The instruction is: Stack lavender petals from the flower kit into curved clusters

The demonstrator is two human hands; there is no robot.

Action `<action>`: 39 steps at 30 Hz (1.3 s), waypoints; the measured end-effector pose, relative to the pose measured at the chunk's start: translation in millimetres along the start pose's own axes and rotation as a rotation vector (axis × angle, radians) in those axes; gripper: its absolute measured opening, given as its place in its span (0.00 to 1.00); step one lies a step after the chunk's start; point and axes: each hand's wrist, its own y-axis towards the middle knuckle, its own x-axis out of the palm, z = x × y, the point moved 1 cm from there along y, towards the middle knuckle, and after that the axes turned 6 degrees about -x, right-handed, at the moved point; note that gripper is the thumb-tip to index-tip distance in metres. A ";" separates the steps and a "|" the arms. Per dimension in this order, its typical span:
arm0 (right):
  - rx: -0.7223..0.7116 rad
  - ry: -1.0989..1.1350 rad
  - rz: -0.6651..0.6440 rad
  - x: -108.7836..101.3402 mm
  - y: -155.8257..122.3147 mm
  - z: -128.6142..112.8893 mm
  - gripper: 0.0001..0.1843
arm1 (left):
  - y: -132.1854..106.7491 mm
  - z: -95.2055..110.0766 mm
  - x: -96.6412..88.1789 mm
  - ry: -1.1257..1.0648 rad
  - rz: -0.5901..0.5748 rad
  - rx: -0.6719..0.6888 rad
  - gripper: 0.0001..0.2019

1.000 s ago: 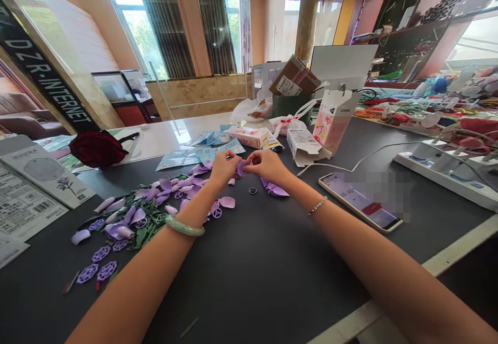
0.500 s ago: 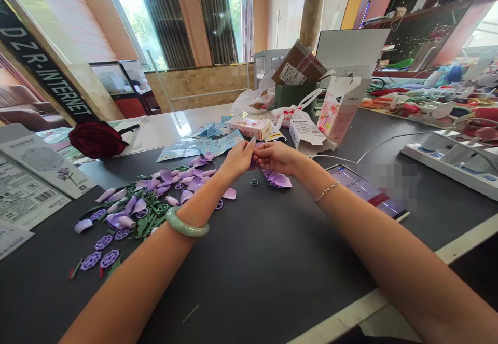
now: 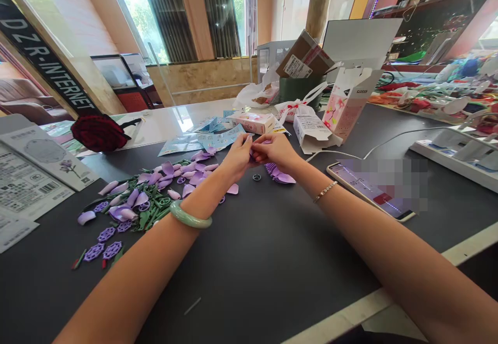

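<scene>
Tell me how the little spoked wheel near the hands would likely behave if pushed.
Lying flat on the dark table, the spoked wheel would probably slide rather than roll. Its round rim suggests it might roll if stood on edge. Its small size and open spokes hint that it is light.

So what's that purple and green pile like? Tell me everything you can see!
The pile is a loose jumble of plastic-looking bits: curved purple petals, some paler, green pieces and purple spoked wheels, several at the near end. It lies spread over the dark table, left of the left hand. The left forearm hides part of it; I can't tell whether they touch. Its far end reaches near the blue packets.
</scene>
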 end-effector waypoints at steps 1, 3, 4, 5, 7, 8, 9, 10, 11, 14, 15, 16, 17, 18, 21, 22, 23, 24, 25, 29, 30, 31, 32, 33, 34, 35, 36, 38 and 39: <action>-0.021 -0.066 0.030 -0.5 0.5 0.4 0.04 | -0.7 -0.9 0.1 0.007 0.004 -0.014 0.12; -0.077 -0.196 0.088 -2.7 1.4 0.6 0.04 | -2.6 -2.0 0.0 0.037 0.009 -0.032 0.12; -0.107 -0.256 0.109 -3.9 1.7 0.5 0.04 | -3.4 -2.2 -0.3 0.058 0.013 -0.036 0.13; -0.136 -0.308 0.122 -5.0 1.9 0.2 0.03 | -3.8 -2.1 -0.8 0.082 0.018 -0.037 0.13; -0.182 -0.387 0.127 -6.2 1.7 -0.7 0.03 | -3.6 -1.3 -2.2 0.134 0.032 -0.032 0.14; -0.198 -0.416 0.122 -6.2 1.4 -1.3 0.03 | -3.0 -0.7 -3.0 0.158 0.039 -0.028 0.14; -0.212 -0.438 0.115 -5.8 1.0 -2.0 0.03 | -2.2 -0.1 -3.7 0.179 0.046 -0.022 0.14; -0.223 -0.454 0.105 -5.3 0.6 -2.8 0.04 | -1.5 0.4 -4.3 0.198 0.049 -0.017 0.14; -0.233 -0.465 0.094 -4.5 0.0 -3.8 0.05 | -1.0 1.0 -4.9 0.216 0.049 -0.012 0.13; -0.258 -0.462 0.036 -2.2 -1.6 -7.7 0.05 | -1.6 2.6 -6.1 0.283 0.049 0.004 0.13; -0.264 -0.451 0.009 -1.6 -2.0 -8.8 0.04 | -2.6 3.1 -6.5 0.312 0.053 0.011 0.14; -0.267 -0.434 -0.021 -1.2 -2.3 -9.6 0.04 | -3.8 3.6 -6.9 0.345 0.058 0.020 0.15; -0.265 -0.414 -0.051 -1.0 -2.4 -10.0 0.04 | -5.0 4.1 -7.3 0.380 0.064 0.030 0.16; -0.255 -0.387 -0.080 -1.2 -2.3 -9.8 0.06 | -6.2 4.5 -7.7 0.416 0.071 0.041 0.18; -0.188 -0.279 -0.164 -3.5 -1.5 -7.0 0.08 | -8.5 5.8 -8.3 0.524 0.096 0.083 0.21; -0.163 -0.240 -0.192 -4.6 -1.2 -5.9 0.08 | -8.8 6.1 -8.2 0.556 0.103 0.094 0.22; -0.142 -0.202 -0.219 -5.9 -1.0 -5.1 0.07 | -9.0 6.5 -8.0 0.583 0.106 0.103 0.22; -0.129 -0.169 -0.242 -7.0 -0.9 -4.7 0.06 | -9.2 6.9 -7.7 0.605 0.105 0.111 0.23; -0.123 -0.141 -0.261 -7.8 -0.9 -4.8 0.05 | -9.5 7.3 -7.2 0.624 0.101 0.119 0.23; -0.141 -0.081 -0.297 -8.0 -1.4 -7.6 0.06 | -12.1 10.2 -5.5 0.676 0.076 0.161 0.25; -0.152 -0.076 -0.298 -7.6 -1.5 -8.5 0.07 | -13.1 11.2 -5.4 0.687 0.070 0.174 0.25; -0.163 -0.073 -0.296 -7.1 -1.6 -9.5 0.08 | -14.0 12.2 -5.6 0.698 0.067 0.187 0.26; -0.175 -0.070 -0.291 -6.7 -1.7 -10.4 0.08 | -14.9 13.3 -6.0 0.709 0.066 0.200 0.26; -0.185 -0.066 -0.288 -6.3 -1.9 -11.2 0.08 | -15.6 14.3 -6.5 0.720 0.066 0.212 0.25; -0.195 -0.057 -0.289 -6.0 -2.1 -12.0 0.08 | -16.2 15.2 -7.2 0.731 0.066 0.224 0.25; -0.202 -0.047 -0.293 -5.6 -2.4 -12.6 0.08 | -16.7 16.0 -7.9 0.740 0.065 0.237 0.24; -0.207 -0.035 -0.299 -5.2 -2.7 -13.1 0.09 | -16.9 16.5 -8.6 0.748 0.062 0.251 0.23; -0.208 -0.017 -0.305 -4.9 -3.1 -13.6 0.10 | -16.7 16.9 -9.8 0.762 0.053 0.282 0.22; -0.204 -0.014 -0.303 -4.9 -3.2 -13.7 0.11 | -16.3 16.7 -10.4 0.767 0.048 0.297 0.21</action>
